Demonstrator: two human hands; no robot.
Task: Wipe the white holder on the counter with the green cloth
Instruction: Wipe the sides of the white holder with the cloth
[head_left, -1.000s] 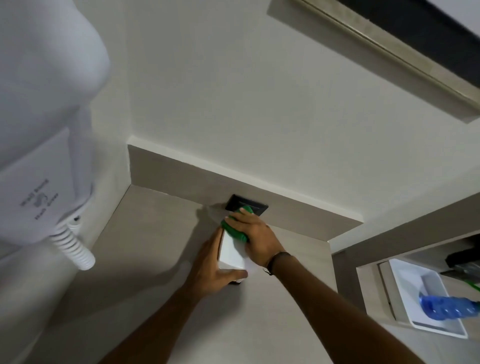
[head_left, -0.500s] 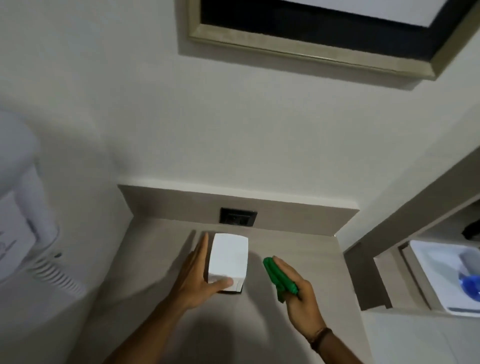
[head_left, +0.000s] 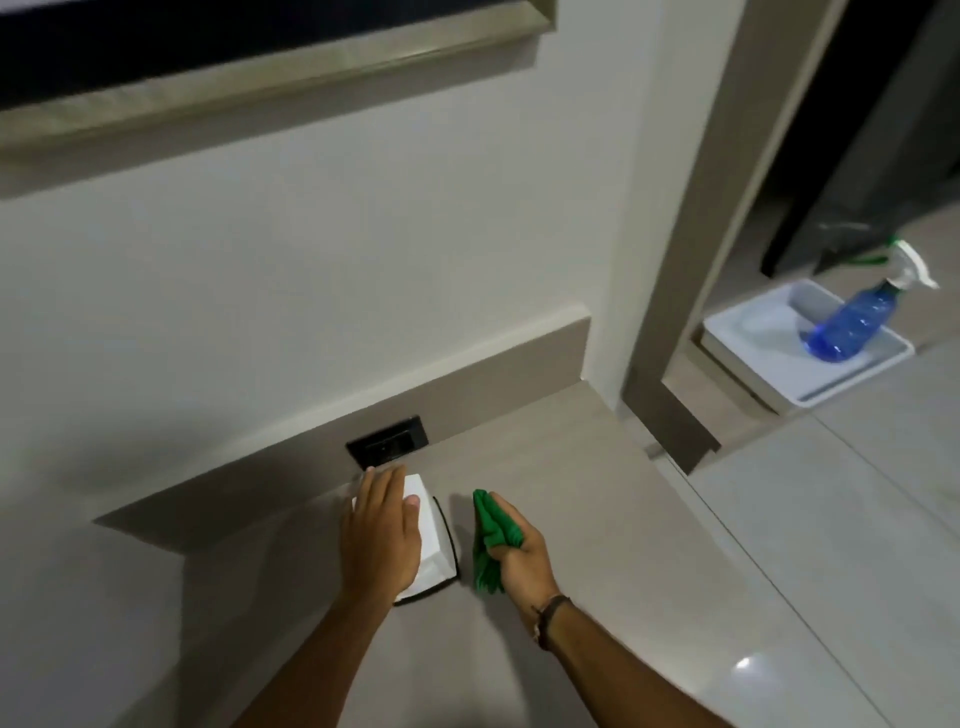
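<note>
— Beige table (head_left: 597, 545), holder (head_left: 434, 540) just below the black socket (head_left: 387, 449)?
— Yes. Left hand (head_left: 379, 535) lies flat on it, grip spread; right hand (head_left: 519, 556) has pulled away beside it, fist pinching the green cloth (head_left: 488, 540) (wiping paused, maybe finished).

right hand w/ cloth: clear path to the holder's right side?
Probably yes. The right hand grips the cloth just beside the holder, with only bare counter between. The left hand covers the top and left side only.

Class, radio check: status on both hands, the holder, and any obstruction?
Left hand flat on white holder. Right hand grips green cloth, off the holder. Nothing between them.
</note>
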